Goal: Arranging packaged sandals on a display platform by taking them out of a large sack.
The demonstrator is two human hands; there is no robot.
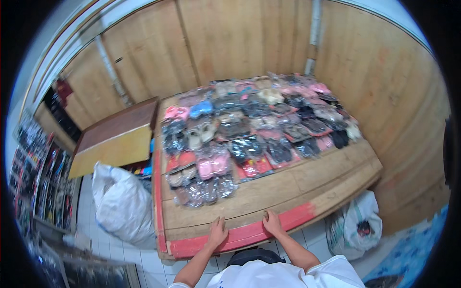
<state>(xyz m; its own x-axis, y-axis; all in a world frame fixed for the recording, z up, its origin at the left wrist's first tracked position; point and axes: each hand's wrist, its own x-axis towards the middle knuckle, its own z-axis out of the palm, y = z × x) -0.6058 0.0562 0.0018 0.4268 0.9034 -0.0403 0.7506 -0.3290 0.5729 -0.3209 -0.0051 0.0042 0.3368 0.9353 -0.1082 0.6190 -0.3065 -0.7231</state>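
Both of my hands rest at the near edge of a low wooden platform [266, 194], on its red-painted border. My left hand [218, 232] lies on the border with its fingers pointing towards the boards. To its right, my right hand [272, 224] rests with its fingers curled on the edge; nothing shows in either hand. Beyond them, rows of shoes and sandals in clear plastic bags cover much of the platform. Among these are pink shoes [212, 167], a blue pair [201, 108], white shoes [201, 135] and red ones [255, 167].
A full white woven sack [120, 205] stands on the tiled floor at left, another sack [360, 230] at right. Plywood walls [237, 39] rise behind the platform. A brown and yellow board [115, 144] and crowded shelves [54, 187] are at left.
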